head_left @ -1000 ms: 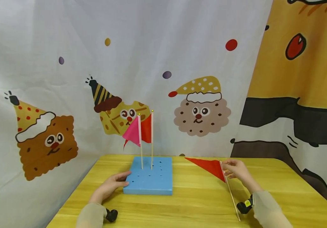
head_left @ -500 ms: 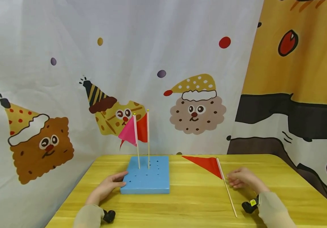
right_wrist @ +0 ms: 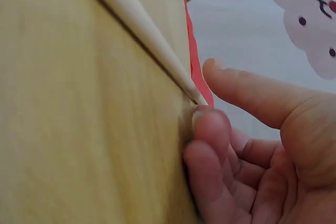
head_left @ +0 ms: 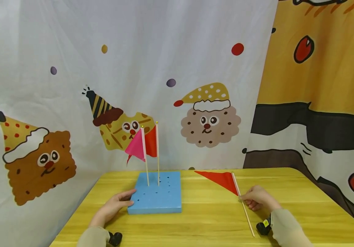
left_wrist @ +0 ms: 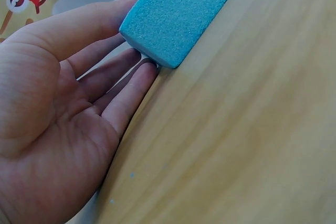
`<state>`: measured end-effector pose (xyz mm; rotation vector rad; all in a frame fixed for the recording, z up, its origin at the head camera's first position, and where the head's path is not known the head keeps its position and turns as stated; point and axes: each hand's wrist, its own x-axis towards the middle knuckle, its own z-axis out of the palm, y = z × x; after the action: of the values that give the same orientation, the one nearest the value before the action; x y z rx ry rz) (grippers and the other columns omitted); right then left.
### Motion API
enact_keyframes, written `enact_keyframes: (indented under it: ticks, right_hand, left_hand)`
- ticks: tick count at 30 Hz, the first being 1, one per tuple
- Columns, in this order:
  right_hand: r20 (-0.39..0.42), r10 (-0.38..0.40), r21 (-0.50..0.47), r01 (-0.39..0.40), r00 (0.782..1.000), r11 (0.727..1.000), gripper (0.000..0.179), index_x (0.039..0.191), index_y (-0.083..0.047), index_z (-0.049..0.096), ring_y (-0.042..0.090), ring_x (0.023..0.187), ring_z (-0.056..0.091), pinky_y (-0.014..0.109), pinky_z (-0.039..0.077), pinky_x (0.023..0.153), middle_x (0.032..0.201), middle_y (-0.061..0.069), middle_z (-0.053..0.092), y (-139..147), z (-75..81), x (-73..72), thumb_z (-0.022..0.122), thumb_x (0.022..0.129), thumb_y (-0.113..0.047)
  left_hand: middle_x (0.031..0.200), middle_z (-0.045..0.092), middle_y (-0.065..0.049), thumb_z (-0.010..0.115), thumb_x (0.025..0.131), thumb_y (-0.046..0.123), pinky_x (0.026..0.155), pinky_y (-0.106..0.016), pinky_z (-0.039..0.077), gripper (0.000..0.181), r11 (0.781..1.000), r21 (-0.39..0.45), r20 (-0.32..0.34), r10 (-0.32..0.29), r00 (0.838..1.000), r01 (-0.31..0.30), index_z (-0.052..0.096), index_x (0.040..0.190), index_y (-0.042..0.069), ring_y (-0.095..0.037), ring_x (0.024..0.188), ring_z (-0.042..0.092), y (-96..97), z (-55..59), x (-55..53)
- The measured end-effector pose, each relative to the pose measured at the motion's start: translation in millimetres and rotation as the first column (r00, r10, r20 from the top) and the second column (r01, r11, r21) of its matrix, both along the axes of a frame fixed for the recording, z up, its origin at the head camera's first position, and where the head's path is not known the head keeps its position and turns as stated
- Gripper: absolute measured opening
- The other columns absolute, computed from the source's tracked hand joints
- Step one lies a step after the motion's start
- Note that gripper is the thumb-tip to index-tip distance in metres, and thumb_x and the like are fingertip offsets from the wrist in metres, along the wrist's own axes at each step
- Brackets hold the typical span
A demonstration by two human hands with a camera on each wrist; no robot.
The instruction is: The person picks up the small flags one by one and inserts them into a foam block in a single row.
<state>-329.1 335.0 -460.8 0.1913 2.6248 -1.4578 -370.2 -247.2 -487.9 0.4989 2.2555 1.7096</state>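
My left hand [head_left: 111, 207] rests against the left side of a blue foam block [head_left: 164, 204]; in the left wrist view its thumb and fairly straight fingers touch the block's corner. Two flags on thin wooden sticks stand upright in the block: a pink flag [head_left: 136, 146] and, just behind it, a red flag [head_left: 151, 141]. Another red flag [head_left: 224, 180] lies on the table to the right. My right hand [head_left: 258, 198] is at its stick [head_left: 247, 216], just below the cloth. In the right wrist view, the thumb stays apart from the loosely bent fingers, whose tips meet the stick.
Several small holes [head_left: 156, 192] dot the block's top. The yellow wooden table [head_left: 207, 219] extends between and in front of both hands. Behind it hangs a white curtain [head_left: 152, 41] printed with cartoon biscuits. Each wrist wears a small black camera [head_left: 115, 239].
My right hand let go of the red flag's upper stick, drew back to the right, then came back to the stick lower down. The left hand stays at the block; the head view has shifted slightly.
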Motion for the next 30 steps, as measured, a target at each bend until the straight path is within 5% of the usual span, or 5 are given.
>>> enact_keyframes:
  ticks: [6,15,21,30]
  right_hand:
    - [-0.039,-0.003,0.113,0.007,0.999,0.994,0.04,0.056,-0.012,0.047,0.012,0.041,0.041,0.025,0.044,0.041,0.049,0.001,0.043,-14,5.3,1.2,0.081,0.077,-0.018]
    - [-0.064,-0.002,0.145,0.011,0.998,0.989,0.035,0.054,-0.011,0.048,0.012,0.042,0.042,0.025,0.043,0.04,0.049,0.0,0.044,-16,7.0,-0.2,0.077,0.074,-0.012]
    - [-0.053,-0.012,0.081,0.016,0.999,0.997,0.023,0.059,-0.004,0.058,0.012,0.042,0.049,0.027,0.05,0.043,0.052,0.002,0.052,-11,6.0,0.2,0.073,0.075,-0.012]
    - [-0.01,-0.005,-0.094,0.004,1.0,0.996,0.022,0.09,0.007,0.058,0.013,0.048,0.056,0.029,0.054,0.048,0.064,0.007,0.059,-2,3.5,-1.1,0.069,0.083,-0.011]
  left_hand:
    - [0.151,0.029,-0.029,0.065,0.094,0.02,0.108,-0.055,0.03,0.063,1.0,-0.009,-0.019,-0.004,1.0,0.004,0.038,0.147,-0.002,-0.047,0.137,0.028,-1.1,3.6,0.0]
    - [0.151,0.028,-0.029,0.064,0.095,0.017,0.108,-0.055,0.031,0.062,1.0,0.007,-0.018,0.0,1.0,0.0,0.037,0.148,-0.001,-0.047,0.138,0.025,0.3,6.6,0.7]
    - [0.151,0.029,-0.029,0.065,0.095,0.018,0.108,-0.054,0.032,0.062,1.0,0.011,-0.018,-0.003,1.0,0.003,0.038,0.147,-0.002,-0.046,0.138,0.025,0.6,4.1,-0.1]
    - [0.151,0.032,-0.027,0.067,0.093,0.021,0.107,-0.052,0.034,0.064,1.0,-0.001,-0.002,0.011,1.0,-0.011,0.039,0.147,0.0,-0.045,0.137,0.03,-0.2,0.5,-1.0]
